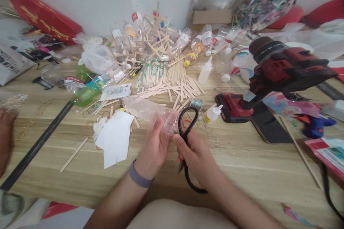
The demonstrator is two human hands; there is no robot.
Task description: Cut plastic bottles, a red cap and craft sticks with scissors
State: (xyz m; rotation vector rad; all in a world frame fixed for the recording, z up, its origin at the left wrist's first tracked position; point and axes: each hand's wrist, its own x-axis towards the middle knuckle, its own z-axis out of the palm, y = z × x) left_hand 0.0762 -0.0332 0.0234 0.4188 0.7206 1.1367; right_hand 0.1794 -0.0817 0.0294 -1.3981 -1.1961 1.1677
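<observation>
My left hand [154, 146], with a purple band at the wrist, is closed around a clear plastic bottle [145, 109]. The bottle lies slanted above the table, one end toward my right hand. In my right hand [197, 155] is a pair of scissors [185, 134] with large black loop handles. One loop points up beside the bottle's end, the other hangs below my palm. My right fingertips are close to the bottle; whether they touch it I cannot tell. Left of my hands lies a white paper piece [115, 141], with loose wooden craft sticks [158, 90] beyond.
A red and black cordless drill [282, 68] stands at right, beside a dark phone [270, 123]. Glue bottles [213, 113], a wire spool [196, 103] and several plastic bottles [184, 39] crowd the middle and back. A black strip [40, 145] crosses the left; another person's hand [5, 139] is at the edge.
</observation>
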